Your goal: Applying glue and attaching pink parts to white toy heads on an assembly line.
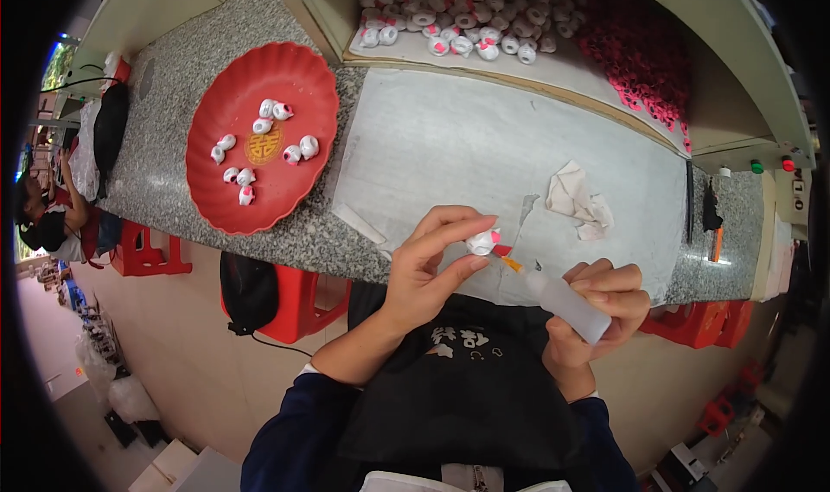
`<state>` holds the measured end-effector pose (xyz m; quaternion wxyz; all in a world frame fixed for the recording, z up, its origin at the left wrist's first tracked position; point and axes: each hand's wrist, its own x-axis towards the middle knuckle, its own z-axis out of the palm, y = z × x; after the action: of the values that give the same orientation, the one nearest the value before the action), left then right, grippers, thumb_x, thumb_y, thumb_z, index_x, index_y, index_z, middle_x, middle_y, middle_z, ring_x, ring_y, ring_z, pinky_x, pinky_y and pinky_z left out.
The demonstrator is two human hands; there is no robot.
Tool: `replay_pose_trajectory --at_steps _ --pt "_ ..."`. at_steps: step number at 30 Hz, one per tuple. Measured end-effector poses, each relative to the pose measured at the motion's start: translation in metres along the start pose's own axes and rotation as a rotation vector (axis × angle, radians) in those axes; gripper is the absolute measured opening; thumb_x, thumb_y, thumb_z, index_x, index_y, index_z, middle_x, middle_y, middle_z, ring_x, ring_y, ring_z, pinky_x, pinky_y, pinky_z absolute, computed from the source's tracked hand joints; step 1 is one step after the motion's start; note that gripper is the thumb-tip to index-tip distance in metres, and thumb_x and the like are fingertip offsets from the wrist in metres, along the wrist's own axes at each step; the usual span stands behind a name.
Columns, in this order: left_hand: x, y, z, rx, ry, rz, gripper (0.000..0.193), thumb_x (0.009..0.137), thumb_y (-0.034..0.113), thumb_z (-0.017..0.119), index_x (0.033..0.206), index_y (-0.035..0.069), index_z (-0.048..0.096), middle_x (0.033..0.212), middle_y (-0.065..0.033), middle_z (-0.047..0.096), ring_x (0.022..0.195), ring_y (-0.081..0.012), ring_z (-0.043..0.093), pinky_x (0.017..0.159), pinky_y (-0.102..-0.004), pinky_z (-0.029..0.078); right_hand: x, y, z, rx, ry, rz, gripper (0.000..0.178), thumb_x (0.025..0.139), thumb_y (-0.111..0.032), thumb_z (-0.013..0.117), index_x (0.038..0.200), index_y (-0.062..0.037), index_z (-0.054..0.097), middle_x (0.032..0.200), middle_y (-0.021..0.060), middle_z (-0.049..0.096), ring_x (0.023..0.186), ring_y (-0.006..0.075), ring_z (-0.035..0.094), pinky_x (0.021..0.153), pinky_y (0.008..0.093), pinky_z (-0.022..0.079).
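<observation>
My left hand (422,271) pinches a small white rounded piece with pink marks (479,243) between thumb and fingers, above the paper-covered worktop. My right hand (616,295) is wrapped round a translucent squeeze bottle (574,309), tilted with its orange nozzle (512,264) toward the white piece. A small red bit shows between the nozzle tip and the piece; whether they touch I cannot tell. On the left, a red scalloped plate (207,168) bears several similar white-and-pink pieces (263,125) in small clusters.
White paper (432,137) covers the worktop, with a crumpled tissue (575,200) on it. Behind, a shelf holds many white pieces (462,47) and a heap of pink-red small parts (635,60). Red stools (298,302) stand below. Another person (65,211) sits far left.
</observation>
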<state>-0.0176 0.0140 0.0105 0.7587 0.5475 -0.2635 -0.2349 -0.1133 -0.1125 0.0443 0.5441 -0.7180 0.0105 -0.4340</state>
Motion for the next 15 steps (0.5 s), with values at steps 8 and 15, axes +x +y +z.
replay_pose_trajectory --at_steps 8,15 --pt "0.008 0.001 -0.019 -0.088 0.075 -0.017 0.038 0.068 -0.004 0.056 0.105 -0.004 0.047 0.098 -0.01 0.047 0.088 -0.0151 0.047 0.075 -0.0245 0.038 0.034 0.027 -0.037 0.257 0.007 0.372 0.03 0.062 -0.005 0.06 0.082 -0.0043 0.038 0.079 0.0087 0.042 0.067 0.0156 0.047 0.057 0.0271 0.045" --pt "0.006 0.006 -0.028 -0.173 0.173 -0.053 0.039 0.069 -0.007 0.054 0.107 -0.004 0.046 0.099 -0.0087 0.046 0.092 -0.0147 0.047 0.08 -0.0251 0.036 0.12 0.133 -0.059 -0.194 -0.159 0.602 0.026 0.069 -0.002 0.051 0.094 -0.0055 0.046 0.08 0.0052 0.05 0.072 0.0162 0.053 0.056 0.0283 0.045"
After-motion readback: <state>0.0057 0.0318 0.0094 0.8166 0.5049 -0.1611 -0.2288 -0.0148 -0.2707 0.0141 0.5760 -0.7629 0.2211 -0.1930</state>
